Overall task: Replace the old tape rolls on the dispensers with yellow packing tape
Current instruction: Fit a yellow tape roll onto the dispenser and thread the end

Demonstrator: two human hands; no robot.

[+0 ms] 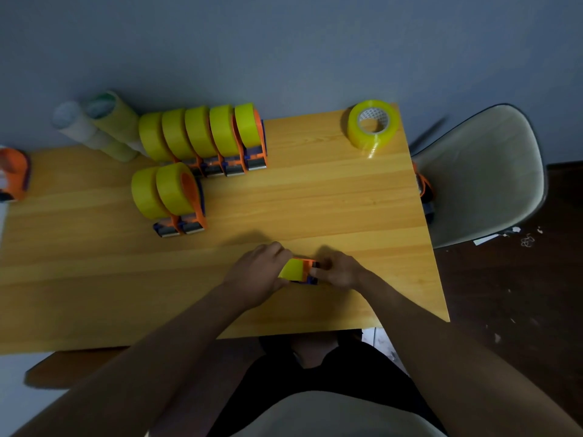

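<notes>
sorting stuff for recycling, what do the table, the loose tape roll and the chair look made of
Table: wood or wood-look laminate, by its grain lines and slight sheen. Loose tape roll: glossy see-through yellow plastic film on what looks like a printed cardboard core. Chair: likely moulded plastic, smooth matte shell.

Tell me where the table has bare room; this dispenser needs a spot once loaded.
Bare wood lies between the loose roll and the back row of dispensers, and left of both hands. The back-left corner is crowded.
</notes>
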